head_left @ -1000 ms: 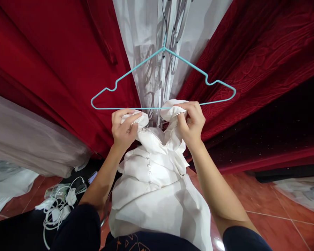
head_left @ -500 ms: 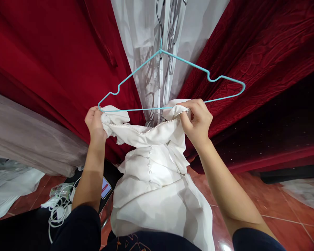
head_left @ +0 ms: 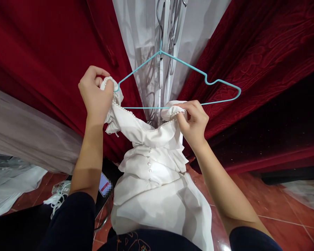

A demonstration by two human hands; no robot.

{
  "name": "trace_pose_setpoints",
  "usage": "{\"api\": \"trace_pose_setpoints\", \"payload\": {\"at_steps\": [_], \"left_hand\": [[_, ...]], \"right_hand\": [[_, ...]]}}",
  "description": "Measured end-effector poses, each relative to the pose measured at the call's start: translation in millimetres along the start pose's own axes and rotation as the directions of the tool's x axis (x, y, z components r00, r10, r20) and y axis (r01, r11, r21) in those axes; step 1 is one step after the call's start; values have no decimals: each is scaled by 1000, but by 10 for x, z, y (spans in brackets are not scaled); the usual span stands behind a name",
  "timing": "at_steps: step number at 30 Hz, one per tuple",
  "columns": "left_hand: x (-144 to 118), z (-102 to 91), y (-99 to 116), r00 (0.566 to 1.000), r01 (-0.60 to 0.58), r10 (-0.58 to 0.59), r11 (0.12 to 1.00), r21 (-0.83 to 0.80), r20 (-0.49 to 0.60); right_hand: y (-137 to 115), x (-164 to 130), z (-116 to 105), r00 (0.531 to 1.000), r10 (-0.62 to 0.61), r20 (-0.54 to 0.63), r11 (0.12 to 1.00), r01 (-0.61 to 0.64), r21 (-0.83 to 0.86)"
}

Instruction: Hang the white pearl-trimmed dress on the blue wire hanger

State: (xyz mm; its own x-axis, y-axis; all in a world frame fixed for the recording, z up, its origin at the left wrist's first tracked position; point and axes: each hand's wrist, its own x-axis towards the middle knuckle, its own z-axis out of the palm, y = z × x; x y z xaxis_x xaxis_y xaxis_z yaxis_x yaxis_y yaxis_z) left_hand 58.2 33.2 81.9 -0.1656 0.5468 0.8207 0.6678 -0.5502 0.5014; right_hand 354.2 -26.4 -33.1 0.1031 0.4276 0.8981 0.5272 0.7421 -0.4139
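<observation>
The left hand (head_left: 95, 94) is closed around one pearl-edged shoulder of the white dress (head_left: 157, 174), its fingers bunching the fabric over the left end of the turquoise wire hanger (head_left: 183, 85); the right hand (head_left: 195, 122) pinches the other shoulder of the neckline just under the hanger's bottom bar, fingers clamped on the pearl trim; the dress hangs down between both forearms toward the person's lap, its row of small buttons facing the camera; the hanger's hook rises against a pale curtain (head_left: 143, 31) between red velvet drapes (head_left: 42, 52); white cables (head_left: 58, 200) and a phone (head_left: 104, 184) lie on the red tiled floor (head_left: 277, 205) below the left arm.
</observation>
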Motion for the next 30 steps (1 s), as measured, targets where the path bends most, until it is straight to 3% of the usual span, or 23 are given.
{"api": "trace_pose_setpoints", "payload": {"at_steps": [3, 6, 9, 12, 15, 20, 23, 26, 28, 30], "left_hand": [[-1, 110, 48, 995, -4, 3, 1000, 6, 103], [-24, 170, -6, 991, 12, 6, 991, -130, 136], [-87, 155, -56, 992, 33, 4, 959, -282, 129], [-149, 84, -31, 975, 91, -18, 940, -328, 221], [-164, 6, 45, 949, 135, -34, 943, -305, 314], [-156, -53, 50, 901, 122, -70, 988, -95, 429], [-181, -45, -27, 935, 92, -62, 993, -70, 350], [-258, -12, 1, 991, -88, 101, 986, -144, 86], [-359, 38, 125, 966, -257, 251, 949, -182, -55], [-504, 122, 300, 940, -338, 340, 915, -222, -28]], "right_hand": [[-8, 12, -34, 1000, -7, 4, 1000, 7, -21], [8, 22, -66, 1000, -2, 8, 999, 2, -42], [40, 22, -67, 1000, 1, 17, 1000, -1, -19], [63, 15, -43, 1000, 0, 2, 1000, 0, -14], [63, 12, -30, 1000, 19, 0, 1000, -19, -23], [49, 26, -53, 1000, 22, 7, 1000, -22, -16], [51, 34, -77, 1000, 7, 23, 1000, -7, -12], [53, 37, -82, 999, 1, 34, 1000, -1, -7], [48, 36, -71, 999, 15, 34, 1000, -14, -9], [36, 31, -52, 999, 33, 26, 999, -33, -11]]}}
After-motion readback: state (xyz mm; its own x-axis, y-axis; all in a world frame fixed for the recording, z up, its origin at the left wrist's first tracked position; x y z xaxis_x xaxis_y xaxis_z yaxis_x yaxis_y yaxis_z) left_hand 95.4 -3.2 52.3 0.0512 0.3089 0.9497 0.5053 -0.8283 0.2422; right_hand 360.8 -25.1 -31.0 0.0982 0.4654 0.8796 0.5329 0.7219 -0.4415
